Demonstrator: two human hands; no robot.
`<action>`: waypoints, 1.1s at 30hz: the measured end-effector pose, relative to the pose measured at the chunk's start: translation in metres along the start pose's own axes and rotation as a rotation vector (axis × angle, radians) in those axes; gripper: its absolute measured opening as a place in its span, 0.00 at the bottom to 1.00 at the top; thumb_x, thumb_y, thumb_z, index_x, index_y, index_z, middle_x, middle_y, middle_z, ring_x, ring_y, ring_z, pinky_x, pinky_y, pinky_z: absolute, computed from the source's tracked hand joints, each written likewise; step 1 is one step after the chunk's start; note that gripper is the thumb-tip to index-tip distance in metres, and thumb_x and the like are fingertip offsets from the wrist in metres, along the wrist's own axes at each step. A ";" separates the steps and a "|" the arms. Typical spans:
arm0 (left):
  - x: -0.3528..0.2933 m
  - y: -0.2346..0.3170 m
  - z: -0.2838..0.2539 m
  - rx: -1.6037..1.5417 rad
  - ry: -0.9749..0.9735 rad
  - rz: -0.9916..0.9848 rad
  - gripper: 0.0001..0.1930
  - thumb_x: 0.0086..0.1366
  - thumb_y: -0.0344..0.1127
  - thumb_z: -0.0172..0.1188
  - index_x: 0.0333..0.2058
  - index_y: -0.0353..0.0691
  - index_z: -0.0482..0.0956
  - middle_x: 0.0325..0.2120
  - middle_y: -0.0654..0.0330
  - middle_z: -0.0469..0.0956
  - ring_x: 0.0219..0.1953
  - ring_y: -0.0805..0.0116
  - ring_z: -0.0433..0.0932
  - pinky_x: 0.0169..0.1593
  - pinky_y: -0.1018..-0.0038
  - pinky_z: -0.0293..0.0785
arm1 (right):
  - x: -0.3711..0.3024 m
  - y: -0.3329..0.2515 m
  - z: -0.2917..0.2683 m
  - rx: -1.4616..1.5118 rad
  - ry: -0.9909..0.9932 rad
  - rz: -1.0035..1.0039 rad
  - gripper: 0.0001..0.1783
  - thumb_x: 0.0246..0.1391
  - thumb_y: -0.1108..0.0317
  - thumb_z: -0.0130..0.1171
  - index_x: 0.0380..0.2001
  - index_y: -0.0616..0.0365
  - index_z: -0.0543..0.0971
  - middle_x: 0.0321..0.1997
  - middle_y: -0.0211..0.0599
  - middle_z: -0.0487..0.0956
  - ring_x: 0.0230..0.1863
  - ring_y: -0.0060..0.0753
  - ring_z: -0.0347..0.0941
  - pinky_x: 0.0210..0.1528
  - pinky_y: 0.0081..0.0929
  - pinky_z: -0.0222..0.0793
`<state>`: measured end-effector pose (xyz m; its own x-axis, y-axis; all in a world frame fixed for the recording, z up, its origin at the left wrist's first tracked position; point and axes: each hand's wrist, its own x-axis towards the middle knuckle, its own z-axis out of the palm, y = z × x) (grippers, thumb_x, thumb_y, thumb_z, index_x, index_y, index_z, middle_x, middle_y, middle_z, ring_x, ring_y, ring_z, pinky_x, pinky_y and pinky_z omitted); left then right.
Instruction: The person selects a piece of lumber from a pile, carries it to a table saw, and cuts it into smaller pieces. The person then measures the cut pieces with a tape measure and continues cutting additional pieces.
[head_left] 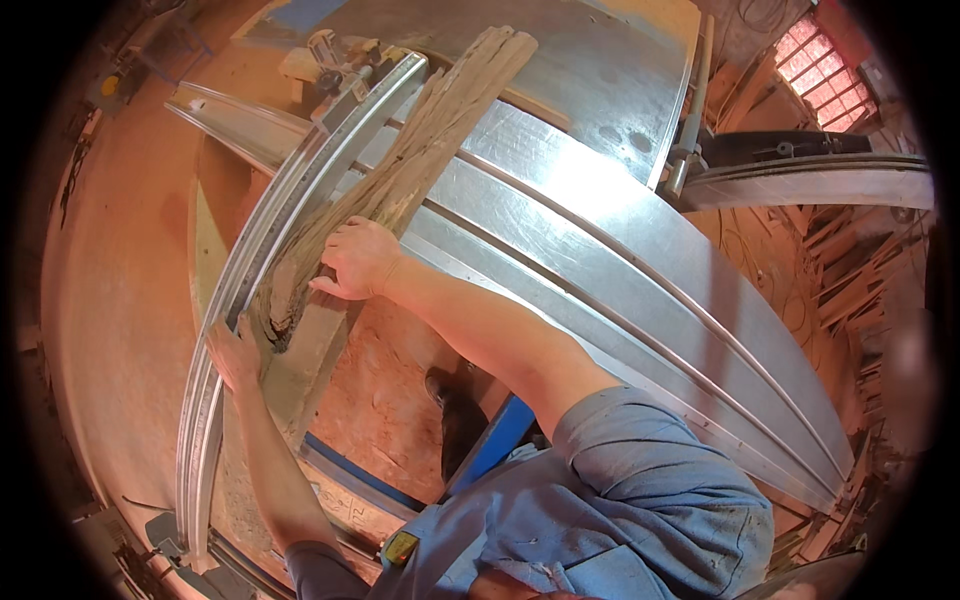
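Note:
A long, rough, weathered wooden plank lies slantwise over the sliding metal table, its near end cracked and dark. My right hand is closed on the plank's right edge near that end, fingers curled over the top and thumb toward me. Along the plank's left side runs a long aluminium rail. My left hand is on this rail beside the plank's near end, with the rail between fingers and thumb. Part of its grip is hard to make out.
A large metal plate stands beyond the sliding table. At the right a curved metal beam reaches out over scattered wood strips. A blue frame bar is close to my body. A yellow tape measure hangs at my clothes.

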<state>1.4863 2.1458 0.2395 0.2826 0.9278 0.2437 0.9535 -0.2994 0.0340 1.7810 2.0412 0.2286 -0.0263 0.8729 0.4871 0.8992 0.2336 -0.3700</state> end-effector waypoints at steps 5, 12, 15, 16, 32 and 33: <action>0.001 -0.004 0.001 -0.005 0.003 -0.012 0.26 0.69 0.50 0.56 0.55 0.34 0.74 0.51 0.44 0.74 0.56 0.44 0.70 0.59 0.53 0.66 | 0.003 -0.002 0.000 0.014 0.007 -0.003 0.25 0.51 0.41 0.59 0.19 0.52 0.82 0.24 0.31 0.79 0.34 0.39 0.77 0.46 0.34 0.70; 0.005 -0.006 0.000 0.013 0.013 -0.010 0.26 0.69 0.50 0.56 0.54 0.33 0.74 0.49 0.44 0.74 0.55 0.45 0.70 0.58 0.53 0.67 | 0.005 -0.003 0.003 0.028 0.059 -0.016 0.24 0.51 0.42 0.59 0.19 0.52 0.82 0.24 0.32 0.79 0.33 0.39 0.77 0.45 0.34 0.70; 0.002 -0.010 0.002 0.013 0.010 0.000 0.26 0.69 0.51 0.55 0.54 0.33 0.74 0.50 0.44 0.74 0.55 0.44 0.70 0.58 0.53 0.67 | 0.002 -0.004 0.005 0.037 0.041 -0.010 0.24 0.51 0.42 0.59 0.19 0.52 0.82 0.24 0.32 0.79 0.33 0.40 0.77 0.45 0.35 0.70; 0.000 -0.009 0.002 0.015 -0.005 -0.013 0.27 0.69 0.51 0.55 0.54 0.33 0.74 0.50 0.44 0.74 0.55 0.44 0.70 0.58 0.53 0.66 | 0.000 -0.005 0.006 0.038 0.036 -0.008 0.25 0.51 0.42 0.59 0.19 0.52 0.82 0.24 0.32 0.79 0.34 0.40 0.77 0.46 0.35 0.70; -0.008 -0.016 0.005 0.011 -0.039 -0.037 0.27 0.70 0.52 0.53 0.55 0.33 0.73 0.52 0.44 0.73 0.57 0.44 0.69 0.60 0.53 0.65 | -0.005 -0.015 0.013 -0.016 -0.099 0.046 0.28 0.55 0.38 0.53 0.23 0.51 0.86 0.29 0.32 0.82 0.40 0.38 0.79 0.51 0.33 0.69; -0.008 -0.015 0.003 0.015 -0.054 -0.042 0.27 0.70 0.52 0.54 0.55 0.33 0.73 0.52 0.44 0.73 0.57 0.44 0.69 0.60 0.53 0.66 | -0.005 -0.016 0.013 -0.010 -0.102 0.051 0.28 0.55 0.38 0.53 0.23 0.51 0.86 0.30 0.32 0.82 0.40 0.38 0.79 0.51 0.33 0.68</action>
<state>1.4700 2.1434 0.2336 0.2470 0.9504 0.1892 0.9660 -0.2568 0.0287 1.7613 2.0385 0.2212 -0.0245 0.9228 0.3845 0.9050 0.1839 -0.3837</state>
